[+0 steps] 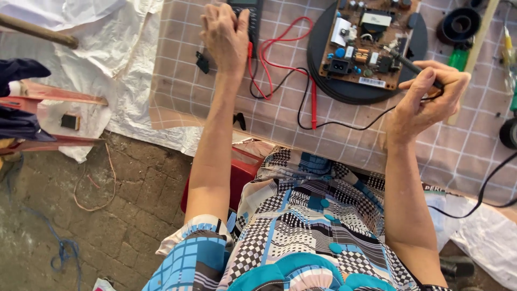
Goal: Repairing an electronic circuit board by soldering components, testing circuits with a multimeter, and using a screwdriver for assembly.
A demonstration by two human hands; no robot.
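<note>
My left hand point(225, 35) rests on a black multimeter point(249, 13) at the far edge of the checked tablecloth point(188, 81), fingers spread over its body. My right hand point(428, 97) grips a black test probe point(412, 67) like a pen, its tip touching a brown circuit board point(366, 40). The board lies on a round black disc point(344, 89). A red probe point(314, 102) and its red lead lie loose on the cloth between my hands.
A black tape roll point(459, 24), a green-handled tool point(459, 58) and a wooden strip point(474, 54) lie at the right. A black cable point(484, 186) hangs off the table edge. White sheeting point(107, 54) covers the left, over a brick floor point(107, 215).
</note>
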